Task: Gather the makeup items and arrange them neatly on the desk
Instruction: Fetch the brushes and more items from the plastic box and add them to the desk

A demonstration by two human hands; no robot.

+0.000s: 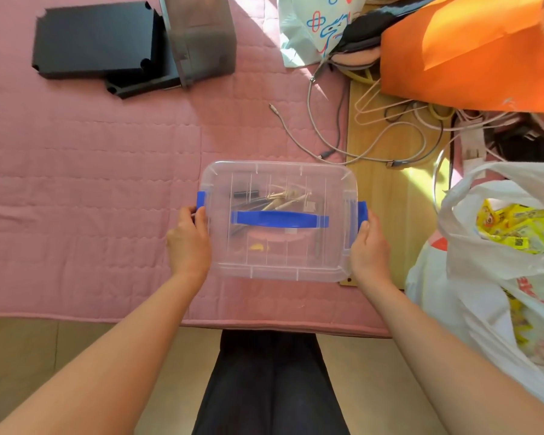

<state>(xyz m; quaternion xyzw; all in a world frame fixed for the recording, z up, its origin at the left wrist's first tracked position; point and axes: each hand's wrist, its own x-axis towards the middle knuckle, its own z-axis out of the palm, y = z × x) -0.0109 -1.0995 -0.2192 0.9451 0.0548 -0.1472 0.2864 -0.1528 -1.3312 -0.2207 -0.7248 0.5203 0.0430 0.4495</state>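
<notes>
Two hands on the job here: the left hand [189, 243] grips the left end of a clear lidded box [280, 167], thumb by its blue latch [200, 199]. Makeup brushes [285, 196] show inside, between the hands, and the right hand [369, 246] grips the other end.

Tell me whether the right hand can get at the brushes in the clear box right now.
Probably not: the lid covers the brushes, and the right hand grips the clear box at its blue latch.
</notes>
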